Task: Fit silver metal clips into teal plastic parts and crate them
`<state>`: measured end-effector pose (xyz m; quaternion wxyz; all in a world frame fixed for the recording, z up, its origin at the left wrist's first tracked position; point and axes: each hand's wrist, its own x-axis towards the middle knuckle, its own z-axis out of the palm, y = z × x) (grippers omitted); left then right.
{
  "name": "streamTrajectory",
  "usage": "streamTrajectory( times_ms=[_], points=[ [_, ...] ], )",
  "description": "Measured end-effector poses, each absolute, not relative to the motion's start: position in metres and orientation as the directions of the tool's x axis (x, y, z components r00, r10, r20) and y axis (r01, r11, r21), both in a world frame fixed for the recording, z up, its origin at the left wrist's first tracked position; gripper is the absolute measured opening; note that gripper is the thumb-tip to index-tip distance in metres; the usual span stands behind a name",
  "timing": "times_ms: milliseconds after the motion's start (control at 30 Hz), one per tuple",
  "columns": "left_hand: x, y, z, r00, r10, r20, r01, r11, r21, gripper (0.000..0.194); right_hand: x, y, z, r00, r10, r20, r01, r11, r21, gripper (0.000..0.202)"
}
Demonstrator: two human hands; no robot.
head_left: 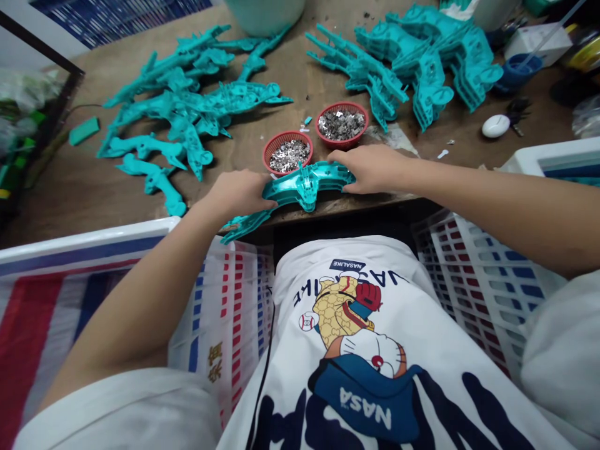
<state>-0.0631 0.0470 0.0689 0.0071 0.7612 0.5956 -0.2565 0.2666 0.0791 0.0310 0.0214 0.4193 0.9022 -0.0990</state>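
Both my hands grip one long, curved teal plastic part (307,186) at the front edge of the wooden table. My left hand (244,192) is closed around its left portion, and the part's tip sticks out past that hand toward the lower left. At the other end, my right hand (372,169) pinches it between thumb and fingers. Just behind the part stands a red basket of small metal clips (288,155), partly hidden by it. A second red basket of metal clips (342,124) is close to my right fingers.
Teal parts are heaped at the left (187,100) and stacked at the right (422,56). A white egg-shaped object (495,126) and a blue cup (520,70) are at the right. White plastic crates (234,300) flank my lap. A pale bucket (265,15) stands at the back.
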Motion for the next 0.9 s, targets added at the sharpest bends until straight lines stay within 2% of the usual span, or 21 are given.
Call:
streamTrajectory(
  times_ms=[167, 400, 533, 767, 900],
  points=[
    [-0.053, 0.043, 0.074, 0.137, 0.891, -0.433, 0.869, -0.319, -0.380, 0.067, 0.263, 0.074, 0.041, -0.609, 0.772, -0.181, 0.793, 0.594, -0.135, 0.082],
    [-0.046, 0.038, 0.077, 0.148, 0.886, -0.439, 0.837, -0.348, -0.423, 0.061, 0.262, 0.076, 0.038, -0.588, 0.788, -0.183, 0.809, 0.573, -0.130, 0.082],
    [-0.045, 0.036, 0.077, 0.145, 0.892, -0.428, 0.839, -0.340, -0.425, 0.059, 0.262, 0.077, 0.035, -0.578, 0.795, -0.184, 0.816, 0.562, -0.135, 0.084],
    [-0.049, 0.037, 0.079, 0.151, 0.902, -0.403, 0.863, -0.319, -0.391, 0.069, 0.265, 0.081, 0.032, -0.597, 0.787, -0.156, 0.802, 0.584, -0.127, 0.084],
    [-0.051, 0.036, 0.087, 0.133, 0.914, -0.384, 0.868, -0.294, -0.400, 0.059, 0.266, 0.084, 0.033, -0.617, 0.778, -0.120, 0.787, 0.608, -0.108, 0.084]
  ],
)
